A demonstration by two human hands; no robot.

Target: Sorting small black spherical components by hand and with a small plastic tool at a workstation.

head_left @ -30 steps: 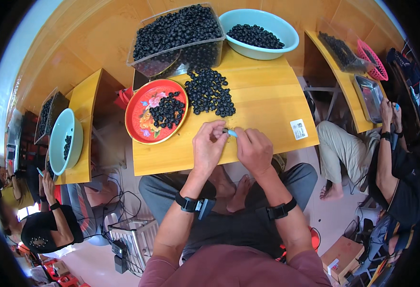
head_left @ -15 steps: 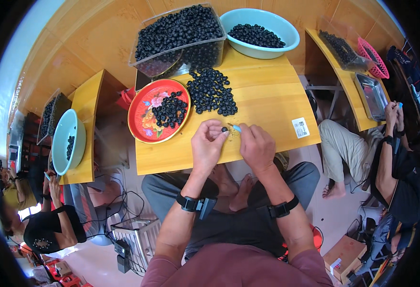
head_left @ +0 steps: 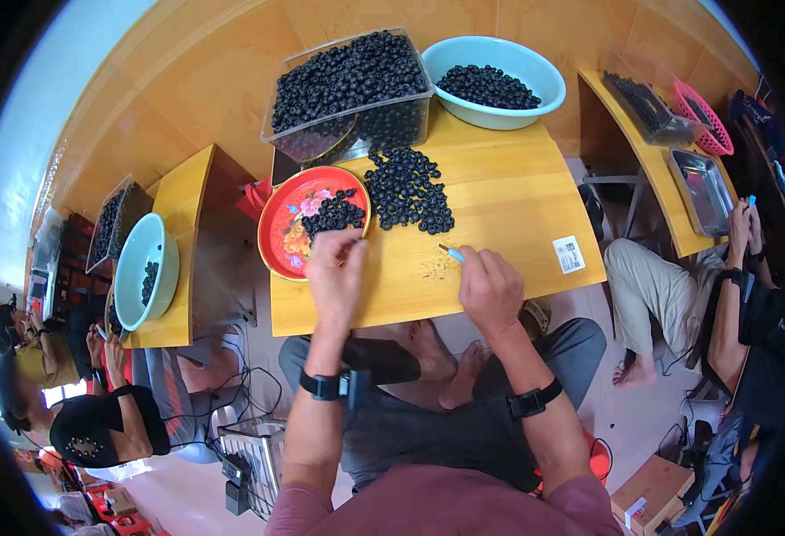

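Observation:
My left hand is over the near right rim of a red floral tray, its fingers curled and smeared by motion; whether anything is between them I cannot tell. Black round bead-like pieces lie in the tray beyond my fingertips. Closed around a small blue-handled tool with a thin tip, my right hand rests by the table's near edge. The tip points left, above crumbs on the wood. A loose pile of the black pieces spreads to the right of the tray.
Behind the pile stand a clear bin and a light-blue basin, both holding black pieces. A white label is stuck on the yellow table. People sit at side tables, one left, one right.
My left hand has moved left, from near the tool tip to the tray's rim; the black piece it pinched no longer shows. My right hand still holds the tool. The view has shifted slightly.

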